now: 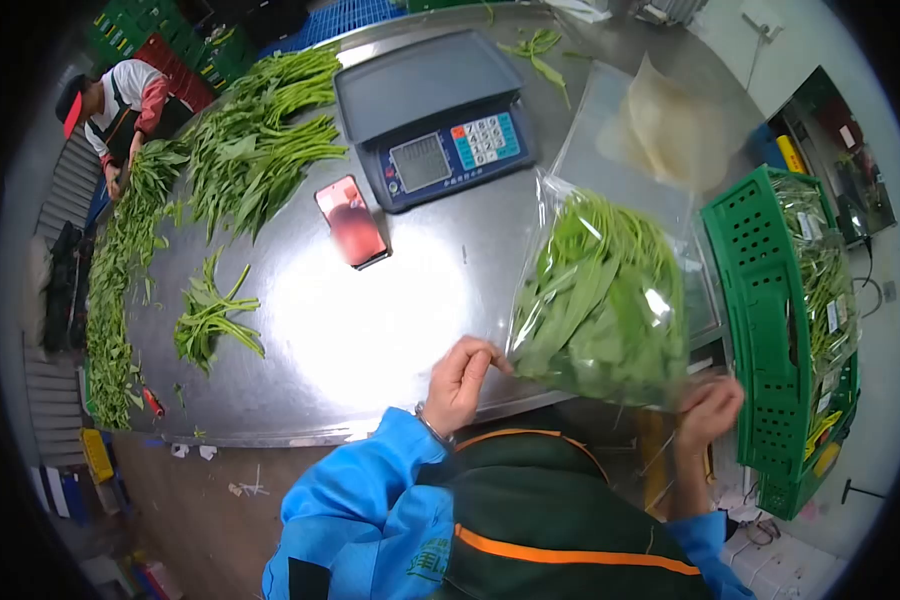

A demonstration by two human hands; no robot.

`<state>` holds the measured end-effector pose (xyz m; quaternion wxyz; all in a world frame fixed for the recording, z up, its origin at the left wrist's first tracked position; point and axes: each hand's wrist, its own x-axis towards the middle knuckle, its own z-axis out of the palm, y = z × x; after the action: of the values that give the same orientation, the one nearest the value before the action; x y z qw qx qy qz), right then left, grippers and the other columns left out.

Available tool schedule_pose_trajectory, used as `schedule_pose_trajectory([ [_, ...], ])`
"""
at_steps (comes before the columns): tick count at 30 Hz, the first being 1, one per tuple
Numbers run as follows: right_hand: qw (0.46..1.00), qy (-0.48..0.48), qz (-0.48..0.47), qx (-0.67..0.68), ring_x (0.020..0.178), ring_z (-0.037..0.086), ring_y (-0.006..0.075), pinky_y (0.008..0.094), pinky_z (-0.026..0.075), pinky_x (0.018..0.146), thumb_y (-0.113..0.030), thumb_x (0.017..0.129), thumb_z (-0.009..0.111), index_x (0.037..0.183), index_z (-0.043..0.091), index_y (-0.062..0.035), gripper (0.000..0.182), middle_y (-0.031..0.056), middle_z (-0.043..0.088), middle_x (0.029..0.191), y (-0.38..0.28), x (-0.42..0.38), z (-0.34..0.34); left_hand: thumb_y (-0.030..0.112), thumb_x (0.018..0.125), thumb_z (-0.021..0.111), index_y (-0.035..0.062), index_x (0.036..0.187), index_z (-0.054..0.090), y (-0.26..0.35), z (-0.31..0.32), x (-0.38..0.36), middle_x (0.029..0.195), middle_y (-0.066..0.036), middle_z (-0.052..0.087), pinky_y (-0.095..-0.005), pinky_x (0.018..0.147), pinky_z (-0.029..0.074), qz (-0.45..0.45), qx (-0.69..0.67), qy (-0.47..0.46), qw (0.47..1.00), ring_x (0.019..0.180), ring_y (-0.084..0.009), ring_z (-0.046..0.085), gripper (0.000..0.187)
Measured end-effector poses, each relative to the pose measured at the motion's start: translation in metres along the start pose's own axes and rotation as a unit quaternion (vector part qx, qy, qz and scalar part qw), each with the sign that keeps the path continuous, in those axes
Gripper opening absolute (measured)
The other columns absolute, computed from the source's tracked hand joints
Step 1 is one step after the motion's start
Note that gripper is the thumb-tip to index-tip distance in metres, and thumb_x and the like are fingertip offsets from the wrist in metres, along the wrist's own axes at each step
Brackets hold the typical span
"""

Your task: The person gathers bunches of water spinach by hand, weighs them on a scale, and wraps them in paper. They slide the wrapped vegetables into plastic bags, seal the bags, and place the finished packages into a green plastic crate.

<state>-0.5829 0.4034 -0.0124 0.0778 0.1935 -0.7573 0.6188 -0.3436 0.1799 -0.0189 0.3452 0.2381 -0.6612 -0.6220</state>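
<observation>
Clear bag of leafy greens (605,290), right of and nearer than the scale (440,160). Left hand (458,388) and right hand (710,412) (the latter blurred) pinch its near corners, fingers closed. Probably light, floppy, slippery, bruisable; best held by film edges.

The shiny metal counter (400,310) bears a scale (430,90) at twelve o'clock, clear bags (660,125) at two, a phone (352,222) and leafy bundles (260,135) at ten, a small bunch (210,318) at nine.
</observation>
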Motion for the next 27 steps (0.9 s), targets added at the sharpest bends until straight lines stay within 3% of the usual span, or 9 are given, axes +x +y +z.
schedule_pose_trajectory([
  [3, 0.995, -0.032, 0.09, -0.006, 0.041, 0.039, 0.0085, 0.0211, 0.034, 0.041, -0.011, 0.095, 0.035, 0.098, 0.043, -0.002, 0.013, 0.0033, 0.042, 0.056, 0.053, -0.052, -0.008, 0.008, 0.089, 0.044, 0.0011, 0.092, 0.053, -0.062, -0.011, -0.045, 0.083, -0.011, 0.059, -0.0289, 0.071, 0.044, -0.076, 0.04, -0.033, 0.996, 0.078, -0.0208, 0.058, 0.011],
  [5, 0.993, -0.055, 0.105, -0.003, 0.045, 0.041, 0.0086, 0.022, 0.036, 0.043, -0.013, 0.095, 0.035, 0.099, 0.043, -0.002, 0.014, 0.0035, 0.043, 0.057, 0.057, -0.063, -0.013, 0.008, 0.088, 0.046, 0.0014, 0.092, 0.053, -0.056, -0.01, -0.05, 0.084, -0.012, 0.059, -0.0296, 0.071, 0.045, -0.102, 0.072, -0.057, 0.991, 0.079, -0.0224, 0.059, 0.01],
  [9, 0.991, -0.023, 0.131, -0.022, 0.048, 0.043, 0.0093, 0.0238, 0.04, 0.046, -0.014, 0.095, 0.036, 0.099, 0.044, -0.0021, 0.014, 0.0038, 0.046, 0.062, 0.061, -0.076, -0.019, 0.006, 0.083, 0.052, 0.0031, 0.091, 0.056, -0.063, -0.005, -0.06, 0.084, -0.014, 0.057, -0.0336, 0.067, 0.045, 0.002, 0.171, -0.076, 0.982, 0.077, -0.0303, 0.056, 0.009],
  [15, 0.99, -0.024, 0.133, -0.05, 0.048, 0.044, 0.0074, 0.0212, 0.038, 0.042, -0.015, 0.094, 0.039, 0.1, 0.045, -0.0043, 0.013, 0.0033, 0.047, 0.063, 0.062, -0.077, -0.016, 0.007, 0.087, 0.047, 0.0023, 0.086, 0.055, -0.086, 0.008, -0.07, 0.07, -0.013, 0.057, -0.0328, 0.057, 0.044, -0.125, 0.137, 0.013, 0.983, 0.06, -0.027, 0.056, 0.009],
  [18, 0.975, -0.045, 0.213, -0.05, 0.048, 0.042, 0.0046, 0.0196, 0.033, 0.043, -0.019, 0.093, 0.044, 0.095, 0.049, -0.0058, 0.014, -0.0014, 0.044, 0.059, 0.067, -0.074, -0.008, 0.016, 0.091, 0.046, 0.0021, 0.083, 0.053, -0.095, 0.012, -0.058, 0.062, -0.014, 0.057, -0.033, 0.05, 0.042, -0.183, 0.201, 0.095, 0.958, 0.053, -0.0263, 0.056, 0.018],
  [19, 0.975, -0.041, 0.213, -0.05, 0.048, 0.042, 0.0046, 0.0196, 0.033, 0.043, -0.019, 0.093, 0.044, 0.095, 0.049, -0.0058, 0.014, -0.0014, 0.044, 0.059, 0.071, -0.074, -0.007, 0.016, 0.091, 0.046, 0.0021, 0.083, 0.053, -0.095, 0.013, -0.057, 0.062, -0.014, 0.057, -0.033, 0.05, 0.042, -0.181, 0.201, 0.091, 0.958, 0.053, -0.0263, 0.056, 0.018],
  [22, 0.981, -0.08, 0.09, -0.152, 0.05, 0.038, 0.005, 0.0213, 0.033, 0.047, -0.019, 0.092, 0.047, 0.09, 0.051, -0.0025, 0.017, -0.001, 0.045, 0.059, 0.081, -0.071, -0.003, 0.021, 0.091, 0.047, 0.0014, 0.074, 0.05, -0.101, 0.008, -0.054, 0.057, -0.017, 0.054, -0.0366, 0.046, 0.04, -0.18, 0.256, 0.098, 0.945, 0.049, -0.0329, 0.053, 0.027],
  [27, 0.958, -0.143, 0.082, -0.235, 0.051, 0.042, 0.008, 0.0238, 0.036, 0.049, -0.018, 0.089, 0.052, 0.092, 0.051, -0.0036, 0.015, 0.0035, 0.046, 0.059, 0.09, -0.068, 0.004, 0.028, 0.089, 0.049, 0.0014, 0.072, 0.055, -0.105, 0.003, -0.046, 0.061, -0.021, 0.055, -0.0419, 0.05, 0.041, -0.209, 0.307, 0.053, 0.927, 0.058, -0.0391, 0.055, 0.032],
])
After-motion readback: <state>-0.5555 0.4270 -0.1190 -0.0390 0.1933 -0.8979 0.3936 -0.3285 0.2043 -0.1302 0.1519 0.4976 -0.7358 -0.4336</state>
